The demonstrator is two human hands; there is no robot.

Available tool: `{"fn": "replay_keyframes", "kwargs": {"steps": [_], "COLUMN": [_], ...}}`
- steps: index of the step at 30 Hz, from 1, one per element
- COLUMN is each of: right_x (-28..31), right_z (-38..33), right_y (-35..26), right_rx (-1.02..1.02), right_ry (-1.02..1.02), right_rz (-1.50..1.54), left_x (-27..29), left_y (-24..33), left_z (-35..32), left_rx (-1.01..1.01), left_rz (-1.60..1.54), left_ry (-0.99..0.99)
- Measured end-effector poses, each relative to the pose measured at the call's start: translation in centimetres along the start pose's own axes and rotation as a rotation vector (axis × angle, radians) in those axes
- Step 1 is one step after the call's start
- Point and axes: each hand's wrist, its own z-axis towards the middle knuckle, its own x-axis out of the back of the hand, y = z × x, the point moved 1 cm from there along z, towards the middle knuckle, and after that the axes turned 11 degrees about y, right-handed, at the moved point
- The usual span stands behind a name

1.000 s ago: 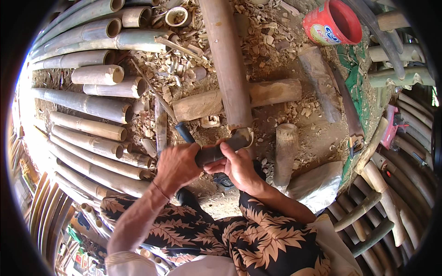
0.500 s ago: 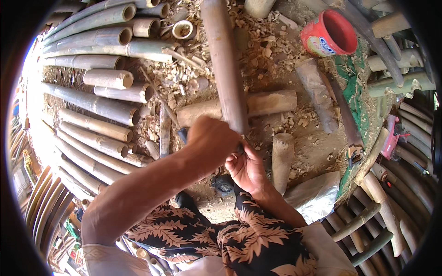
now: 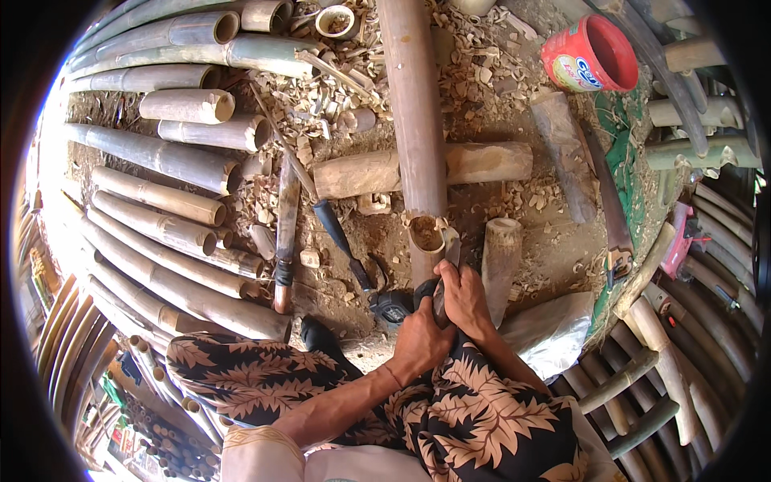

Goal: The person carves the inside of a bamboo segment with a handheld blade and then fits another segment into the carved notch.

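One bladed tool [image 3: 452,248] is standing at the centre of the frame, its blade pointing upward beside the open lower end of one bamboo pole [image 3: 414,104]; whether the two are touching is hard to tell. The left hand [image 3: 423,339] and right hand [image 3: 468,301] are both closing firmly around the tool's lower part. It is probably feeling stiff and modest in weight, with a sharp edge, so the dark handle is offering the safest hold. The pole is likely proving rigid, fairly heavy and smooth, inclined to roll, and is asking for a grip around its shaft, away from the cut rim.

The pole is lying across one log [image 3: 490,163]. Left of its end, one blue-handled tool [image 3: 333,229] is resting on the ground, and one short log [image 3: 502,249] is lying to the right. One red bucket [image 3: 590,56] is sitting at upper right, with one saw [image 3: 619,257] below it. Many bamboo lengths [image 3: 173,157] are filling the left side, overlapping too much for counting. Pale shavings [image 3: 482,72], also uncountable, are covering the upper ground.
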Motion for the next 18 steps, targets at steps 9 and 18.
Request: {"fn": "replay_keyframes", "kwargs": {"steps": [9,18], "right_x": [-2.9,-0.8], "right_z": [0.7,2.1], "right_y": [-5.1,-7.9], "right_rx": [-0.183,-0.685], "right_ry": [-0.504,-0.455], "right_rz": [0.493,2.006], "left_x": [6.9,14.5], "left_y": [-5.2,16.3], "left_z": [3.4,7.1], "left_rx": [-0.179,-0.749], "left_rz": [0.278,1.269], "left_ry": [0.191,-0.157]}}
